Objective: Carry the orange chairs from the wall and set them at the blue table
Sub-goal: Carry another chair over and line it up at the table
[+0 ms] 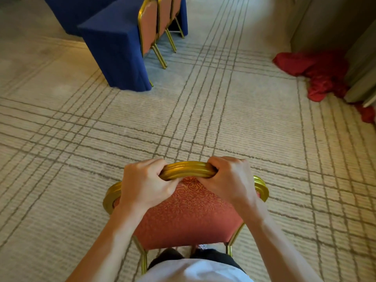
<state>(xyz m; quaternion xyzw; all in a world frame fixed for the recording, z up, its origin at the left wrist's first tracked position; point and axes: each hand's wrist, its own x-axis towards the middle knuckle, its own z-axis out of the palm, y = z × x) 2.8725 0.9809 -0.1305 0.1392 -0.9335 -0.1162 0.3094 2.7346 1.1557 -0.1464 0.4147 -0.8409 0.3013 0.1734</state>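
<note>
Orange chair [189,216] at bottom centre, close in front of the person, seen from behind and above: gold frame, patterned orange back pad, gold legs showing beside dark trousers and a white shirt hem.

Far left, upper frame: blue table [114,49], draped to the floor in dark blue cloth, its near corner jutting toward the camera. Well apart from the held chair.

Just right of that corner: three more orange chairs [147,30] in a row, tucked against the table's side, gold legs on the carpet.

Left hand [144,184] clenched over the top rail of the near chair, fingers curled over the far edge, thumb on the pad side.

Right hand [230,180] clenched on the same rail just beside it, a short stretch of gold rail showing between the two.

Carpet [203,119] beige with crossing grey line bands.

Far right: red cloth [321,74] heaped on the floor against a pale wall panel [329,23].
</note>
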